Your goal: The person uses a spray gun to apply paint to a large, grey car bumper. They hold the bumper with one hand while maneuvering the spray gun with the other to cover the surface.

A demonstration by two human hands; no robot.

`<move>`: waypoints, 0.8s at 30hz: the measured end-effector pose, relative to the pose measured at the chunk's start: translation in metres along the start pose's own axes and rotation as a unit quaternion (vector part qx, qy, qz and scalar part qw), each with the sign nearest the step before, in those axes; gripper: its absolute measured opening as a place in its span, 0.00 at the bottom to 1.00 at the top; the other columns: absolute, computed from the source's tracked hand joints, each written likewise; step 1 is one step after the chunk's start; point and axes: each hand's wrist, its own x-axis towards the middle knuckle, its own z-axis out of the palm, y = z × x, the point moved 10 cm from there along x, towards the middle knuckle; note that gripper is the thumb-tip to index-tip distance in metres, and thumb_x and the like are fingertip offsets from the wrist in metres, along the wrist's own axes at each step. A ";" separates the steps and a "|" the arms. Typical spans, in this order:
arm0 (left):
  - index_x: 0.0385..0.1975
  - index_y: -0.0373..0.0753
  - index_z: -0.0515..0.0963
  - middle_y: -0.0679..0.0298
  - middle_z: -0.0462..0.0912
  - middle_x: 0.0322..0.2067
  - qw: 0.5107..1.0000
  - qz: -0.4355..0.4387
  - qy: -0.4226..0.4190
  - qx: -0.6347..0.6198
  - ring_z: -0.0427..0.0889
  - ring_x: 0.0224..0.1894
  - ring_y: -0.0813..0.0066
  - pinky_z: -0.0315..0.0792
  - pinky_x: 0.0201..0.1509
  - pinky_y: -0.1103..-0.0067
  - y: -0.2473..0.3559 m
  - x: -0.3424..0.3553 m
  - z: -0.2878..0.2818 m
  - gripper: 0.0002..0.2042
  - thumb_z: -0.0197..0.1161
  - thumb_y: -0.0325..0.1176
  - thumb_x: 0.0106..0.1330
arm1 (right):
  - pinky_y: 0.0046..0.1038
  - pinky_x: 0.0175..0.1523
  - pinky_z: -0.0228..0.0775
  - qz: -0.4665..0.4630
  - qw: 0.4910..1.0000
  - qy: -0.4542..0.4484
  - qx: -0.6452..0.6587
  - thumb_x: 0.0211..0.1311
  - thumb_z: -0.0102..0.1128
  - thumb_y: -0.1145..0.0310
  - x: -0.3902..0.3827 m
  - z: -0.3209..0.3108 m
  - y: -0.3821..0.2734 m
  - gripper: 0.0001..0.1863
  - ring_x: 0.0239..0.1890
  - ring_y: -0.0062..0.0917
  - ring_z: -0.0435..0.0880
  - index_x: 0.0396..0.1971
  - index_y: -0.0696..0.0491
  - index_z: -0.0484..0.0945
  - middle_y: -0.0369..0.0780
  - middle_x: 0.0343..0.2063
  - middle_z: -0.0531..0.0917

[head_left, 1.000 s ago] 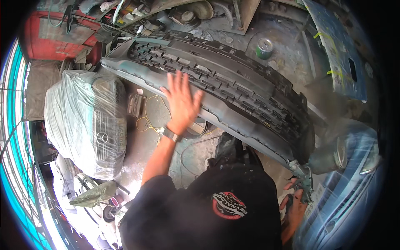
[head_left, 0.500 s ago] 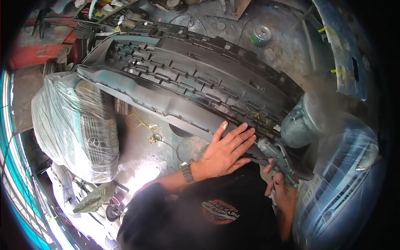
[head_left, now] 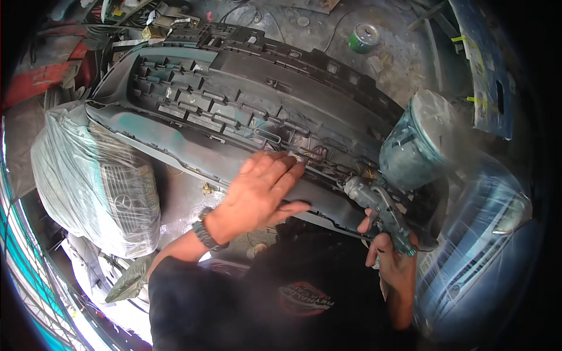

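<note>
A dark grey bumper with a slotted grille lies slantwise in front of me, with teal patches at its left end. My left hand, a dark watch at its wrist, rests on the bumper's near strip beside the grille. Its fingers are stretched out and the thumb stands apart; nothing is held. My right hand grips a spray gun at the bumper's right end. On the gun sits a large, paint-stained cup, which hides part of the bumper behind it.
To the left stands a car front wrapped in plastic sheet. A blue plastic-covered car is close on the right. A green can sits on the floor beyond the bumper. A blue panel with yellow tape stands at far right.
My left hand has slid left along the bumper. The spray gun stays in my right hand, and its cup appears larger and further left. The bumper has shifted left in view.
</note>
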 end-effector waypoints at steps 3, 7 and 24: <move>0.48 0.36 0.80 0.57 0.80 0.47 0.994 -0.017 0.003 0.104 0.77 0.55 0.59 0.65 0.64 0.56 -0.029 -0.006 -0.026 0.30 0.71 0.56 0.55 | 0.18 0.20 0.63 0.002 1.000 0.008 0.007 0.70 0.58 0.43 0.004 0.000 -0.001 0.37 0.14 0.15 0.73 0.55 0.67 0.74 0.42 0.36 0.84; 0.43 0.37 0.82 0.59 0.82 0.45 0.983 -0.089 0.049 0.154 0.78 0.53 0.59 0.64 0.64 0.55 -0.069 -0.016 -0.058 0.28 0.72 0.57 0.54 | 0.18 0.19 0.64 0.000 1.000 0.016 -0.001 0.71 0.57 0.45 0.012 0.000 -0.003 0.35 0.14 0.15 0.74 0.56 0.67 0.74 0.42 0.36 0.84; 0.39 0.43 0.84 0.67 0.85 0.41 0.972 -0.116 0.178 0.105 0.82 0.51 0.62 0.65 0.63 0.58 -0.085 -0.032 -0.071 0.12 0.66 0.40 0.58 | 0.17 0.24 0.70 0.053 0.998 -0.011 -0.026 0.70 0.63 0.53 0.043 0.038 -0.022 0.23 0.20 0.13 0.75 0.51 0.58 0.79 0.37 0.40 0.84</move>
